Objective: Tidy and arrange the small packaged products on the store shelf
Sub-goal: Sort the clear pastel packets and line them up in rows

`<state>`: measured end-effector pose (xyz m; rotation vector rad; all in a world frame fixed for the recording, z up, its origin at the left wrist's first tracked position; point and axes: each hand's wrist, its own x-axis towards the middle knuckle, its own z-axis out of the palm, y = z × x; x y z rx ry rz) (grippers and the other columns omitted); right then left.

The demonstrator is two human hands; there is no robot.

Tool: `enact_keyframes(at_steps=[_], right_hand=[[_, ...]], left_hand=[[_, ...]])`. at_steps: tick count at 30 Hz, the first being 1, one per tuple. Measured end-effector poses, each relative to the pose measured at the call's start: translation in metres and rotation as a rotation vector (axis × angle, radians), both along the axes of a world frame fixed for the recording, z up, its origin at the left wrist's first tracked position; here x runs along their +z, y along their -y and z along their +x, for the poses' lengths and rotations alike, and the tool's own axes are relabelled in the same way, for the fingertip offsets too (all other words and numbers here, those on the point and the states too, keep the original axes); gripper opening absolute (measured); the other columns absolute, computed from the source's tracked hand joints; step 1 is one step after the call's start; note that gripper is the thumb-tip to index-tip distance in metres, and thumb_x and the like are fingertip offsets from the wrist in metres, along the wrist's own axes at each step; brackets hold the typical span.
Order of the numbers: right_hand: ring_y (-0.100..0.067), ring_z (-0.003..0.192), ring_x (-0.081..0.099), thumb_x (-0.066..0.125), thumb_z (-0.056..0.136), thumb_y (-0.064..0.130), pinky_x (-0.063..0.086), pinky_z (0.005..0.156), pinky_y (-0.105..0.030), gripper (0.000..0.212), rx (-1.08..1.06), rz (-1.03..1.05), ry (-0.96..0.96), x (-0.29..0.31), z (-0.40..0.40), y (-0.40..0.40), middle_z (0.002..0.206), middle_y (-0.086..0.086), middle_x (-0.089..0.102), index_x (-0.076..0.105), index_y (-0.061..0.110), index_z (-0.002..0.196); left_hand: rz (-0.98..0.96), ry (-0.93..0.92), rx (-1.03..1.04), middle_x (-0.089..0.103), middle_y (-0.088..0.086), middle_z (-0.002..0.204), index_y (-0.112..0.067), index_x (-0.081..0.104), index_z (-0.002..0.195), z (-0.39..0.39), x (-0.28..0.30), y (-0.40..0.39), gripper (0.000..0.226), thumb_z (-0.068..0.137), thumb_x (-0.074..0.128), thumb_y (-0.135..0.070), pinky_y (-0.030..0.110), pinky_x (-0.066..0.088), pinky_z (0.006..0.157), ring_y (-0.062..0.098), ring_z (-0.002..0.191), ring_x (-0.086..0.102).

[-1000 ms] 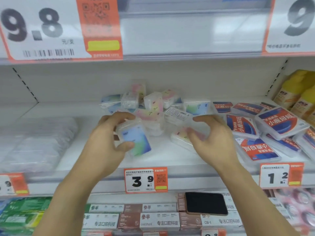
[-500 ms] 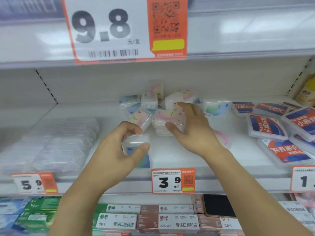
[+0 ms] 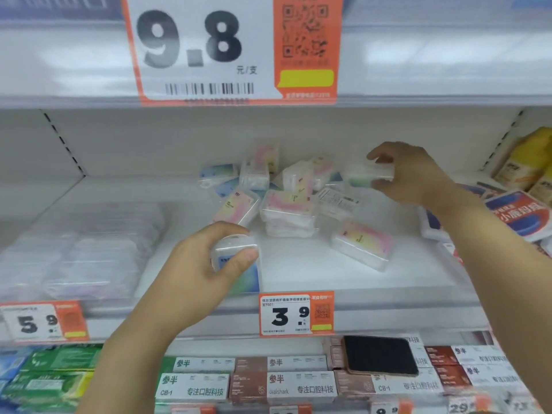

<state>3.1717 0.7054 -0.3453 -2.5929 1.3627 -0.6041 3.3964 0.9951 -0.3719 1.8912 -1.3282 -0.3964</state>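
Observation:
A jumble of small clear plastic boxes with pastel labels (image 3: 286, 201) lies at the middle of the white shelf (image 3: 313, 276). My left hand (image 3: 197, 264) grips a clear box with a blue label (image 3: 239, 264), standing it near the shelf's front edge. My right hand (image 3: 409, 174) holds another clear box with a green-tinted label (image 3: 367, 174) raised above the shelf at the right of the pile. One pink-and-yellow box (image 3: 363, 243) lies apart at the front right of the heap.
Clear wrapped packs (image 3: 80, 249) fill the shelf's left part. Red-and-blue flat packs (image 3: 516, 216) and yellow bags (image 3: 528, 162) sit at the right. Price tags 3.9 (image 3: 295, 315) and 5.9 (image 3: 38, 321) hang on the edge. A black phone (image 3: 379, 355) lies on boxes below.
My right hand left the middle of the pile and rose to the right, lifting a clear box. My left hand kept its blue-labelled box near the front edge.

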Motion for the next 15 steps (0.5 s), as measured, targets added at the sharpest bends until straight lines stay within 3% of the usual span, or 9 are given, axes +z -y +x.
enact_keyframes(at_steps=[2,6,10,12,15], right_hand=[[-0.017,0.095,0.059,0.079,0.075,0.018,0.044,0.081,-0.025,0.045,0.052,0.053,0.312,0.010,0.002,-0.030,0.105,0.001,0.062,0.056,0.022,0.113],[-0.009,0.072,0.057,0.089,0.065,0.018,0.050,0.063,-0.026,0.057,0.148,0.404,0.641,0.014,0.011,-0.097,0.088,0.007,0.065,0.051,0.022,0.107],[0.001,0.050,0.045,0.092,0.062,0.019,0.036,0.051,-0.009,0.058,0.209,0.487,0.590,-0.012,0.019,-0.130,0.065,0.012,0.053,0.054,0.018,0.105],[0.004,0.050,0.049,0.094,0.060,0.017,0.036,0.052,-0.006,0.055,0.212,0.495,0.607,-0.018,0.023,-0.136,0.067,0.014,0.057,0.057,0.016,0.102],[0.004,0.060,0.058,0.091,0.063,0.026,0.042,0.060,-0.011,0.041,0.307,0.561,0.656,-0.025,0.030,-0.141,0.076,0.013,0.068,0.066,0.018,0.094]], left_hand=[[0.007,-0.009,0.017,0.065,-0.023,0.098,-0.035,0.062,0.107,-0.003,0.001,0.003,0.023,0.085,0.064,-0.043,0.003,0.037,0.061,-0.019,0.063,0.052],[0.035,-0.087,0.052,0.065,-0.023,0.099,-0.037,0.062,0.104,-0.004,0.001,0.006,0.021,0.084,0.065,-0.041,0.006,0.037,0.059,-0.009,0.070,0.057],[0.026,-0.225,0.066,0.067,-0.019,0.099,-0.034,0.067,0.099,-0.005,0.000,0.009,0.013,0.088,0.062,-0.038,0.012,0.043,0.067,0.000,0.085,0.061],[0.005,-0.304,0.058,0.069,-0.015,0.098,-0.030,0.069,0.097,-0.006,-0.001,0.010,0.017,0.094,0.054,-0.037,0.008,0.042,0.070,0.000,0.091,0.060],[0.004,-0.313,0.061,0.070,-0.015,0.092,-0.028,0.070,0.095,-0.008,-0.003,0.011,0.022,0.096,0.050,-0.038,0.016,0.041,0.074,0.000,0.088,0.060]])
